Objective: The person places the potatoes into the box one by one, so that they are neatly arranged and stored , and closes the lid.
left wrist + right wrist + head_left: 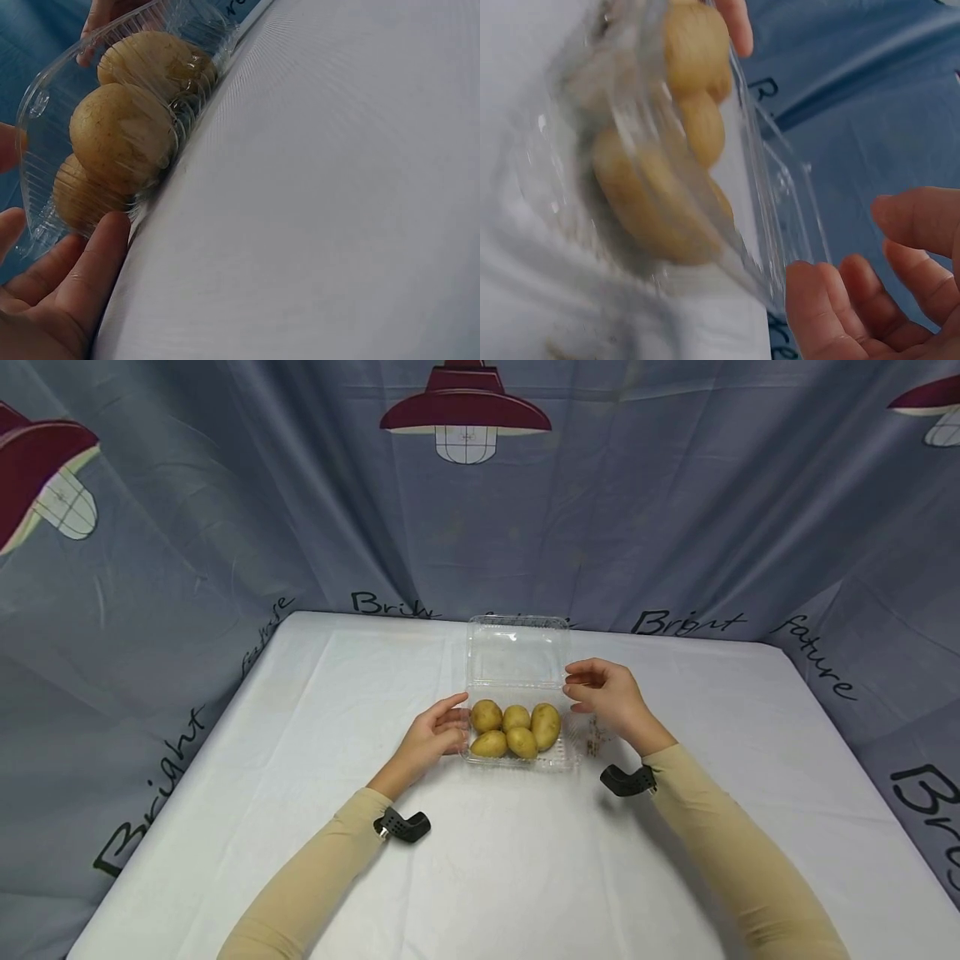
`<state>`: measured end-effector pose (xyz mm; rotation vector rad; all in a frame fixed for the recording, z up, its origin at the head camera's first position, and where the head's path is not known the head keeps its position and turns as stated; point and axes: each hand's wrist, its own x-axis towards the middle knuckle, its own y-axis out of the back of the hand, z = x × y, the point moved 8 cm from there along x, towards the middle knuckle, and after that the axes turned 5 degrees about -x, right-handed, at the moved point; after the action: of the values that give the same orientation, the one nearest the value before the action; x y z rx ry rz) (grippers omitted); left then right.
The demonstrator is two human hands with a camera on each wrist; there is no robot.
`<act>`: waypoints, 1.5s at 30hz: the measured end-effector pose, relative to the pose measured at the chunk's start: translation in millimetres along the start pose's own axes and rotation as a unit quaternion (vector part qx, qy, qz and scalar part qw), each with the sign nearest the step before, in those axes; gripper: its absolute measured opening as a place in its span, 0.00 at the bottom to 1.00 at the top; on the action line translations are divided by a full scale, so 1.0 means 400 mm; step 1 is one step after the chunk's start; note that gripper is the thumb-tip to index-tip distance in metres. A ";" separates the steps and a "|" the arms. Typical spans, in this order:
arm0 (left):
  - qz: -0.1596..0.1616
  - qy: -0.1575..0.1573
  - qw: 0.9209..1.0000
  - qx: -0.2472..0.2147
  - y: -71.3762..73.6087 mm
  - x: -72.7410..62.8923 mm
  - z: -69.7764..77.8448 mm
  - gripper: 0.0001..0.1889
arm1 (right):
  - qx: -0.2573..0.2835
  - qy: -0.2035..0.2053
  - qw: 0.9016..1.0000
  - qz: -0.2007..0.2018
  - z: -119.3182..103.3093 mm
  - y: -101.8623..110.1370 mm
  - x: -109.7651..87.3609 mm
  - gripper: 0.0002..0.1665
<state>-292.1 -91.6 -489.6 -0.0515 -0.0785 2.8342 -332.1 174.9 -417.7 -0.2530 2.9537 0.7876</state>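
A clear plastic clamshell box [557,762] stands on the table with its lid [517,652] raised at the back. Several yellow-brown potatoes [522,742] lie in two rows in its base. My left hand [431,739] is at the box's left side, its loosely extended fingertips against the wall; in the left wrist view the fingers [101,259] reach low along that wall beside a potato [124,139]. At the back right corner, my right hand [609,697] is held up near the lid's hinge side. The right wrist view shows its fingers [814,307] spread, with nothing between them and the thumb.
A white cloth covers the table [510,860]. Brown crumbs of dirt [596,737] lie just right of the box. Behind the table hangs a blue-grey curtain [637,527] with printed lamps and lettering. Each wrist carries a black camera mount [628,781].
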 end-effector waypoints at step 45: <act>0.101 0.108 0.989 0.000 0.056 0.235 0.205 0.30 | 0.140 -0.073 0.987 -0.028 0.020 0.066 0.132 0.44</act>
<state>-391.9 -88.4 -411.8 -0.3857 -0.0279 3.0088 -388.5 194.2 -417.6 -0.2451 2.8578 0.3592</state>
